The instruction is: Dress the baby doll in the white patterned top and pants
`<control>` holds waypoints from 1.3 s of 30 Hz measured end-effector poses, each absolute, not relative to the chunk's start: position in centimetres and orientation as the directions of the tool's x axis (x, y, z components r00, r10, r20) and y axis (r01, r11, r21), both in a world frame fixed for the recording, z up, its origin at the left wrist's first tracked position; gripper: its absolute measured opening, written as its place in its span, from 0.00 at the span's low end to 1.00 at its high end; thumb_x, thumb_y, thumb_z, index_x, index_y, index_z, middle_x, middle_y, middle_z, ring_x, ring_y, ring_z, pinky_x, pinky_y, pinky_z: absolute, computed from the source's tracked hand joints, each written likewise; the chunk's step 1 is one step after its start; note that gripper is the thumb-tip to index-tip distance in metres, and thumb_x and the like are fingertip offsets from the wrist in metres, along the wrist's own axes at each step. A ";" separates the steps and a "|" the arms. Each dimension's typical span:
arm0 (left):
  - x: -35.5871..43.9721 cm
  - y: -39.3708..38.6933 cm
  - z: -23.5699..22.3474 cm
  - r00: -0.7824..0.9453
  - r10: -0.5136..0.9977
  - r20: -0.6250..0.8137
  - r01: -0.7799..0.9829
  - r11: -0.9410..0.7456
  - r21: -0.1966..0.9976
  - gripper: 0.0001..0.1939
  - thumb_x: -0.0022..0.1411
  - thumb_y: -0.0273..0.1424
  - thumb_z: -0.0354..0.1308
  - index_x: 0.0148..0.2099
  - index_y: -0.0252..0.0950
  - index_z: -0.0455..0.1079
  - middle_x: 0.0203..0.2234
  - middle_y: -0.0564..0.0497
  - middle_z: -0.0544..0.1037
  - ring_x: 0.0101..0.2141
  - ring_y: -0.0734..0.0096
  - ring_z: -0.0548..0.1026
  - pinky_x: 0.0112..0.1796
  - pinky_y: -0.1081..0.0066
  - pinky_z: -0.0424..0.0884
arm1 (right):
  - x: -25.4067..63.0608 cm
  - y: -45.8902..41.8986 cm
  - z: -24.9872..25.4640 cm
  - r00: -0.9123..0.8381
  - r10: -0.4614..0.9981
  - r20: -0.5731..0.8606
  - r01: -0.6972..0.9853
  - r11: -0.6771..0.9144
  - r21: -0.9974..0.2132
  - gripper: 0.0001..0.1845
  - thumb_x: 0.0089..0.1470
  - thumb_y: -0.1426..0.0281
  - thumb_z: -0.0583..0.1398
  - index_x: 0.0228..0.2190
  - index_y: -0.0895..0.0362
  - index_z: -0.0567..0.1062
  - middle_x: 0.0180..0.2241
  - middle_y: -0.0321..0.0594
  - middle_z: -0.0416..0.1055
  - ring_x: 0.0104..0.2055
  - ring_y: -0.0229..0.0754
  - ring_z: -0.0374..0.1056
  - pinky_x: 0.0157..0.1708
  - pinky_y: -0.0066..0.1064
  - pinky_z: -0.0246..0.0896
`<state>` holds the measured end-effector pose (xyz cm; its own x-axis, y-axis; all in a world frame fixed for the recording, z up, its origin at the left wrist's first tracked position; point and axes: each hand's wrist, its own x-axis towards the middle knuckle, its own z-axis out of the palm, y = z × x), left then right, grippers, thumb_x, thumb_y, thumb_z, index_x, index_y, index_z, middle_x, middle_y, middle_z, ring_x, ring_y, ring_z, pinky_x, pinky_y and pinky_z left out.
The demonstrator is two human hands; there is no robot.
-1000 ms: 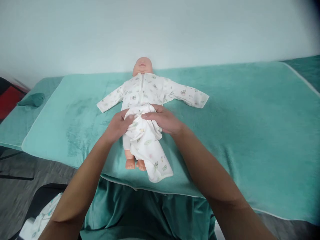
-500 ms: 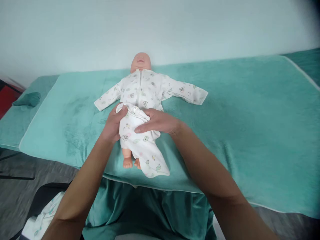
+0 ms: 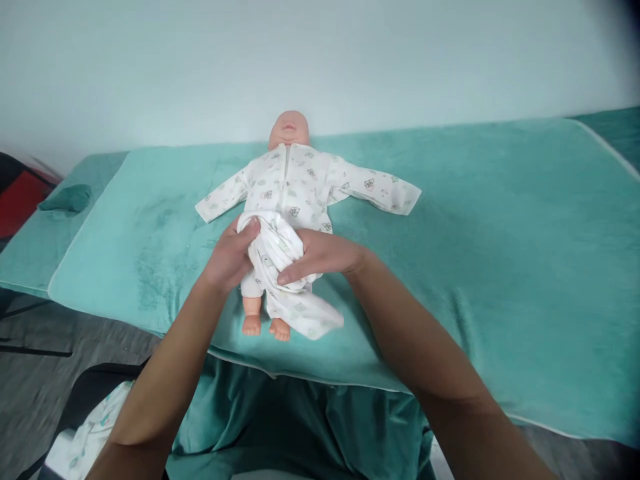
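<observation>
A baby doll (image 3: 289, 128) lies on its back on a teal towel (image 3: 450, 233), head toward the wall, wearing a white printed top (image 3: 300, 183) with both sleeves spread out. White printed trousers (image 3: 280, 267) are bunched around its hips and legs, and one empty leg trails toward the towel's near edge. My left hand (image 3: 231, 257) is closed on the waistband at the doll's right hip. My right hand (image 3: 320, 257) grips the gathered cloth over the other leg. The doll's bare feet (image 3: 265, 327) stick out below.
The towel covers a padded table set against a pale wall. A small folded teal cloth (image 3: 65, 198) lies at the far left. More teal fabric (image 3: 280, 427) hangs below the near edge, and white printed cloth (image 3: 80, 440) lies at the lower left above a grey floor.
Both hands have worked the trousers' cloth lower and bunched it tighter. The trailing trouser leg has shortened and shifted, and the doll's feet show more.
</observation>
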<state>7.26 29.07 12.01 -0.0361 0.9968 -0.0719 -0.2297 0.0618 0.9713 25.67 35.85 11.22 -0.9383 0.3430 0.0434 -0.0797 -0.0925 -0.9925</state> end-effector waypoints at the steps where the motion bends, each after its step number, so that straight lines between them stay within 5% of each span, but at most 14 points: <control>1: 7.6 29.1 11.9 -0.035 0.995 -0.091 -0.235 0.081 0.969 0.25 0.59 0.50 0.66 0.49 0.36 0.75 0.37 0.46 0.84 0.43 0.53 0.83 0.45 0.58 0.79 | 25.8 36.0 11.2 -0.952 0.299 0.060 -0.085 -0.071 -0.994 0.20 0.44 0.63 0.75 0.37 0.59 0.80 0.34 0.37 0.78 0.36 0.40 0.73 0.36 0.30 0.70; 8: 6.4 28.5 11.6 -0.001 0.985 -0.171 -0.097 0.170 0.981 0.31 0.59 0.57 0.63 0.48 0.34 0.78 0.37 0.43 0.84 0.42 0.52 0.83 0.40 0.61 0.79 | 24.6 35.3 10.3 -0.810 0.585 0.044 -0.235 -0.255 -0.938 0.22 0.48 0.60 0.73 0.42 0.58 0.80 0.39 0.39 0.80 0.40 0.42 0.75 0.43 0.32 0.70; 12: 5.0 27.9 11.6 0.173 0.959 -0.224 0.007 0.227 0.974 0.28 0.49 0.45 0.75 0.47 0.33 0.79 0.37 0.43 0.84 0.40 0.51 0.83 0.38 0.62 0.78 | 24.1 34.7 10.7 -0.729 0.683 0.040 -0.267 -0.231 -0.935 0.20 0.50 0.59 0.72 0.40 0.58 0.80 0.39 0.40 0.80 0.42 0.43 0.75 0.44 0.33 0.70; 20: 7.1 27.1 11.4 -0.067 0.988 -0.139 -0.212 0.121 0.970 0.27 0.60 0.51 0.66 0.52 0.36 0.76 0.41 0.44 0.84 0.47 0.50 0.82 0.45 0.57 0.80 | 25.2 35.5 11.0 -0.925 0.373 0.079 -0.122 -0.091 -0.988 0.24 0.51 0.57 0.72 0.45 0.59 0.80 0.43 0.41 0.80 0.47 0.46 0.75 0.48 0.36 0.70; 24: 7.8 26.1 11.9 -0.139 0.969 -0.203 -0.231 0.167 0.959 0.27 0.61 0.50 0.65 0.53 0.36 0.76 0.40 0.44 0.85 0.46 0.50 0.82 0.43 0.58 0.80 | 25.0 35.6 10.9 -0.916 0.393 0.080 -0.126 -0.092 -0.988 0.24 0.55 0.56 0.69 0.48 0.58 0.79 0.49 0.43 0.80 0.53 0.47 0.74 0.54 0.38 0.68; 29: 8.8 23.6 12.7 -0.232 0.943 -0.237 -0.283 0.168 0.944 0.26 0.64 0.48 0.62 0.57 0.36 0.74 0.43 0.44 0.84 0.47 0.50 0.82 0.44 0.59 0.80 | 24.3 34.8 11.4 -0.879 0.465 0.109 -0.057 0.123 -0.991 0.22 0.58 0.55 0.66 0.49 0.56 0.80 0.53 0.42 0.78 0.56 0.49 0.73 0.57 0.40 0.64; 33: 10.5 20.0 13.1 -0.423 0.882 -0.206 -0.211 0.125 0.969 0.24 0.64 0.44 0.64 0.59 0.40 0.72 0.46 0.47 0.83 0.50 0.54 0.80 0.46 0.62 0.79 | 23.5 34.0 11.7 -0.844 0.529 0.084 0.097 0.306 -0.947 0.19 0.56 0.59 0.67 0.46 0.54 0.81 0.48 0.41 0.81 0.51 0.50 0.75 0.48 0.36 0.65; 39: 13.1 15.4 13.3 -0.487 0.848 -0.210 -0.170 0.144 0.975 0.21 0.71 0.43 0.56 0.63 0.48 0.71 0.58 0.49 0.78 0.55 0.58 0.79 0.54 0.60 0.76 | 22.9 33.2 12.3 -0.826 0.563 -0.029 0.425 0.588 -0.688 0.15 0.51 0.58 0.68 0.36 0.54 0.80 0.39 0.45 0.81 0.40 0.50 0.73 0.32 0.34 0.54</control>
